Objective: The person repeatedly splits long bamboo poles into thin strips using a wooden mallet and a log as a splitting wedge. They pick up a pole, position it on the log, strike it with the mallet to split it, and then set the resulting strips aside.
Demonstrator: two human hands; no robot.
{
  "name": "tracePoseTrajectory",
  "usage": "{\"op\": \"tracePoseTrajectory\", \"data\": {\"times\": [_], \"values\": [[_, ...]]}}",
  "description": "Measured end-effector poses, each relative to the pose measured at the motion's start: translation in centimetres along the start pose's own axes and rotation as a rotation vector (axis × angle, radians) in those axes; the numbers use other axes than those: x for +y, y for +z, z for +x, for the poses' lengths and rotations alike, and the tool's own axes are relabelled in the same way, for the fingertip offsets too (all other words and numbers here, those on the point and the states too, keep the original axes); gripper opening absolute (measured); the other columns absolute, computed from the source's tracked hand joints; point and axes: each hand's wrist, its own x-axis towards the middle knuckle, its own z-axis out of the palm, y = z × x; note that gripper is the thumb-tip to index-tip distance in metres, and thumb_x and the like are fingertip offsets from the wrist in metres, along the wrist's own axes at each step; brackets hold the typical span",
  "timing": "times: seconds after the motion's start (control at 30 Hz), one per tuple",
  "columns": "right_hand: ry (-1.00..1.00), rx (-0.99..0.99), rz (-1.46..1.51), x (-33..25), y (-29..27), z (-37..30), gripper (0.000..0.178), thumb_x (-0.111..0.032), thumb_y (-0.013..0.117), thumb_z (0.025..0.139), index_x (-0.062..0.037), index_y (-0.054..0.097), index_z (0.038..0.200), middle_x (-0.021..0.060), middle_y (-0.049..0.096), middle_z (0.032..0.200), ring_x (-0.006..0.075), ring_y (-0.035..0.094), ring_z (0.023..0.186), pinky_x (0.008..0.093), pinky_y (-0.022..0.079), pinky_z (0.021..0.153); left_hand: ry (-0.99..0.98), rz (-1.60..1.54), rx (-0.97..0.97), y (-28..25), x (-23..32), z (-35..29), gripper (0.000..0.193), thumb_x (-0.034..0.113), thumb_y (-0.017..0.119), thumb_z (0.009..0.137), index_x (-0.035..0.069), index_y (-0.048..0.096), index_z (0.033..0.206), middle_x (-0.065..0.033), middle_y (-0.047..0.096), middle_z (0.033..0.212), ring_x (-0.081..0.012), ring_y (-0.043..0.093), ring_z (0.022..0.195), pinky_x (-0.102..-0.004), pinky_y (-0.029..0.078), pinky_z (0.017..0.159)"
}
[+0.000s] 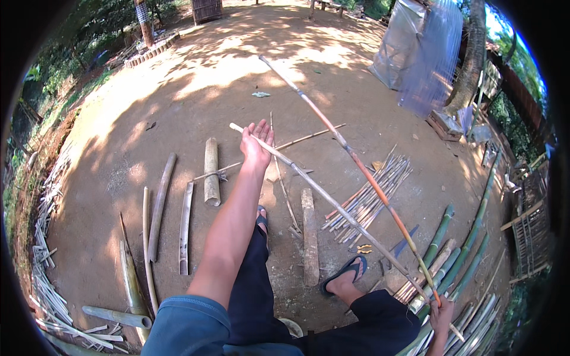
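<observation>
Pale bamboo (332, 202) is crossing the left hand (256, 148), fingers (262, 126) apart; the right hand (440, 315) is clamping a reddish pole (354, 156); slim sticks (367, 204) are lying piled, apparently done; green poles (439, 234) are lying unsplit, near right.

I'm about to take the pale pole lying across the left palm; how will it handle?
The pale pole is probably stiff, running nearly straight from the left hand toward the right hand. It's likely light, being slender. It might roll, since it looks round and the left hand is open.
</observation>
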Motion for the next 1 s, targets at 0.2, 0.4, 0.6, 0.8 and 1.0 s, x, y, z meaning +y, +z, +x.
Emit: {"op": "tracePoseTrajectory", "data": {"times": [0.2,0.4,0.6,0.8,1.0], "values": [[-0.097,0.051,-0.07,0.1,-0.2,-1.0,0.025,-0.021,0.069,0.084,-0.0006,0.055,0.076,0.0196,0.048,0.061,0.0381,0.049,0.055,0.0429,0.038,0.053,-0.028,-0.188,-0.135,0.1,0.8,-0.4,0.043,0.034,0.024,0.106,0.002,0.036,0.131,-0.0204,0.039,0.146,-0.0406,0.044,0.131,-0.0579,0.035,0.112],[-0.248,0.033,-0.059,-1.4,-0.3,-0.2,0.026,-0.025,0.061,0.091,-0.0007,0.068,0.097,0.0162,0.053,0.064,0.0345,0.053,0.057,0.042,0.04,0.055,-0.049,-0.253,-0.284,-0.5,2.5,-0.1,0.052,0.035,0.022,0.105,0.003,0.024,0.145,-0.018,0.035,0.151,-0.0423,0.039,0.136,-0.0579,0.036,0.112],[-0.306,-0.009,-0.098,-0.1,-0.5,0.8,0.028,-0.029,0.061,0.091,-0.0017,0.068,0.092,0.0173,0.053,0.065,0.0358,0.055,0.059,0.0431,0.041,0.055,0.012,-0.297,-0.213,-0.5,3.6,0.5,0.038,0.029,0.029,0.104,-0.002,0.041,0.123,-0.0265,0.047,0.139,-0.0436,0.049,0.127,-0.0569,0.041,0.11],[-0.271,-0.1,-0.079,2.4,0.4,0.8,0.055,-0.05,0.049,0.097,0.0002,0.064,0.082,0.0188,0.05,0.063,0.0382,0.053,0.058,0.0443,0.039,0.054,-0.008,-0.392,-0.23,-1.9,4.6,2.3,0.036,0.027,0.025,0.104,-0.002,0.044,0.113,-0.0236,0.059,0.123,-0.0374,0.057,0.119,-0.0509,0.047,0.106],[-0.266,-0.048,-0.172,5.2,0.7,1.1,0.065,-0.054,0.047,0.097,0.001,0.039,0.062,0.0189,0.039,0.056,0.0401,0.041,0.049,0.0464,0.031,0.049,-0.068,-0.356,-0.22,-2.9,5.1,3.5,0.041,0.027,0.022,0.103,0.0,0.05,0.113,-0.0195,0.063,0.114,-0.0302,0.062,0.103,-0.0436,0.052,0.094]]}}
